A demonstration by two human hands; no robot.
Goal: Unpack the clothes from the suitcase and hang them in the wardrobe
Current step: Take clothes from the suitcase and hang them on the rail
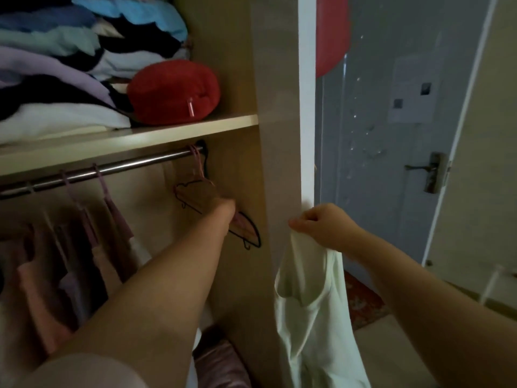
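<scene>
My left hand reaches into the wardrobe and touches the empty hangers at the right end of the metal rail; its fingers are hidden behind the wrist. My right hand grips the top of a pale green sleeveless top, which hangs down outside the wardrobe's side panel. Several pink and dark garments hang on hangers at the left of the rail. The suitcase is out of view.
Above the rail, a shelf holds a stack of folded clothes and a red pouch. A grey door with a lever handle stands to the right. A patterned rug lies on the floor.
</scene>
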